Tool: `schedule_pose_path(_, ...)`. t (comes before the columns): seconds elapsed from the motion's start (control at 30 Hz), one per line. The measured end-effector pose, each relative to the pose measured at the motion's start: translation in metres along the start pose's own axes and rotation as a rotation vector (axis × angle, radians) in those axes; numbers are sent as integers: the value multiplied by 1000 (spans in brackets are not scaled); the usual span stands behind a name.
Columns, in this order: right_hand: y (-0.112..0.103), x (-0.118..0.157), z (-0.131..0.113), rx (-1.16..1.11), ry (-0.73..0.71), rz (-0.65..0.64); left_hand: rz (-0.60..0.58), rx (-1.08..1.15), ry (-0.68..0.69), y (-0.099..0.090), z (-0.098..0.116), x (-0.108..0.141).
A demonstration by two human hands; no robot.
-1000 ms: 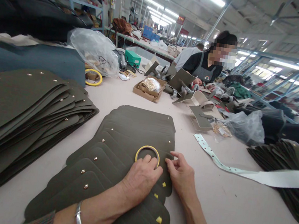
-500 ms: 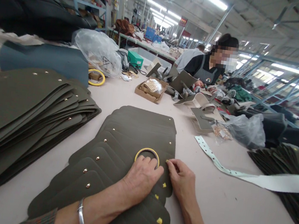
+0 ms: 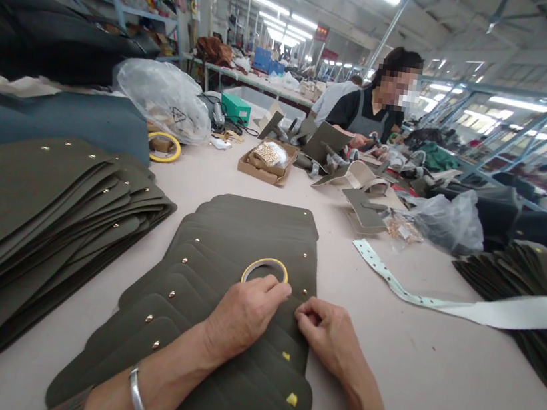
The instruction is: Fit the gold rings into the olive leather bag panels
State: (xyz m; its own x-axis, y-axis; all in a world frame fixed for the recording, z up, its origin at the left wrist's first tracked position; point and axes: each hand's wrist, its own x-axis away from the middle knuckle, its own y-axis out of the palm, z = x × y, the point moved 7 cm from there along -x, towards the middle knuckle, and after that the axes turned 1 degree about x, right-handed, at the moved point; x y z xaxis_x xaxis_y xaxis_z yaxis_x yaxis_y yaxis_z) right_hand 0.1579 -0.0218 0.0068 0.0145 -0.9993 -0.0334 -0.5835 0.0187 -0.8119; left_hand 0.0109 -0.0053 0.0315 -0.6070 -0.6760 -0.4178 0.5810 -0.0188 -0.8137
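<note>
A fanned stack of dark olive leather-like panels [image 3: 245, 228] lies on the table before me, with small gold rivets along both sides. My left hand [image 3: 247, 309] rests on the stack, fingers curled round a roll of yellow tape [image 3: 266, 262] that stands partly hidden behind them. At the stack's right edge, my right hand [image 3: 325, 329] is closed in a pinch; whatever its fingertips hold is hidden. Just above those fingertips a rivet [image 3: 305, 292] shows bare. Below them, two yellow tape bits [image 3: 292, 399] stick to lower panels.
More olive panels [image 3: 25, 213] are piled at left, others [image 3: 520, 284] at right. A second tape roll [image 3: 163, 158], a cardboard box [image 3: 262, 175] of gold parts and a pale perforated strip [image 3: 393, 291] lie around. Across the table a co-worker [image 3: 366, 110] handles pieces.
My right hand has moved slightly down and left along the edge. A rivet where yellow showed at the fingertips is now bare, and the yellow bit below it is out of sight.
</note>
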Motion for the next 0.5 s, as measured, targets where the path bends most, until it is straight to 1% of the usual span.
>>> schedule_pose_path(0.07, 0, -1, 4, 15, 54, 14, 30, 34, 44, -1, 2, 1)
schedule_pose_path(0.13, 0, -2, 8, 7, 90, 55, 61, 64, 82, -2, 5, 2)
schedule_pose_path(0.17, -2, -3, 9, -30, 95, 81, 80, 76, 97, -3, 6, 2)
schedule_pose_path(0.23, -5, -2, 9, -177, 73, 134, 105, 94, 121, -5, 8, 2)
schedule_pose_path(0.27, -8, 0, 7, -258, 42, 161, 108, 98, 126, -5, 8, 2)
schedule_pose_path(0.33, -14, 4, -2, -357, -70, 203, 98, 93, 122, -5, 8, 2)
schedule_pose_path(0.43, -19, 10, -21, -337, -271, 226, 87, 67, 102, -3, 7, 3)
schedule_pose_path(0.5, -18, 12, -31, -298, -356, 225, 81, 58, 94, -1, 7, 3)
